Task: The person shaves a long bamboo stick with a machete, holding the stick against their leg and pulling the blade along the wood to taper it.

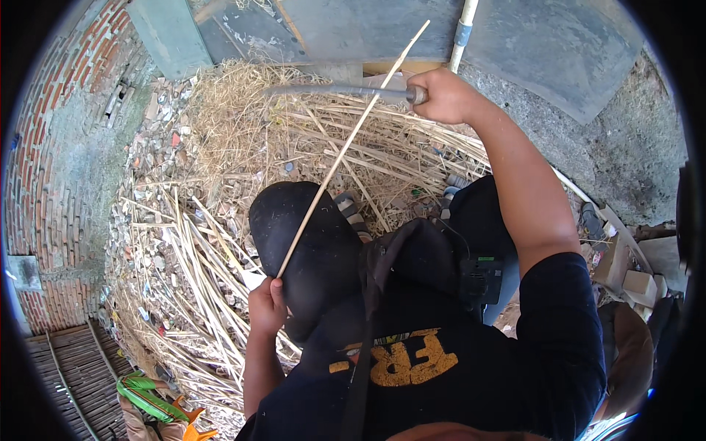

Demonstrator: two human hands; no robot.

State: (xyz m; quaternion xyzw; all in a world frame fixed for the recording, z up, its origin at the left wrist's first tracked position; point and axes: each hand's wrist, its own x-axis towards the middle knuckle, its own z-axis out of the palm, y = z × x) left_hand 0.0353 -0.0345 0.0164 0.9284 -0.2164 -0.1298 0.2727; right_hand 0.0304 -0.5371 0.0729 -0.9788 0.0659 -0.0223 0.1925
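Note:
My left hand [266, 307] is closed around the lower end of a long, thin, pale stick [329, 174], which looks like a bamboo strip. The stick slants up and to the right, passing over my dark-clothed left knee [290, 220]. Farther off, my right hand [445, 95] grips the handle of a machete [331, 89] with a long, slightly curved blade. That blade points left and crosses the stick's upper part; whether they touch I cannot tell.
Pale strips [209, 287] lie piled at left, with more strips and dry straw [235, 110] ahead. A brick wall [51, 162] stands left, grey sheets [544, 51] and a pipe [463, 33] ahead. Wooden blocks [638, 287] sit right. Green clothing [151, 397] shows lower left.

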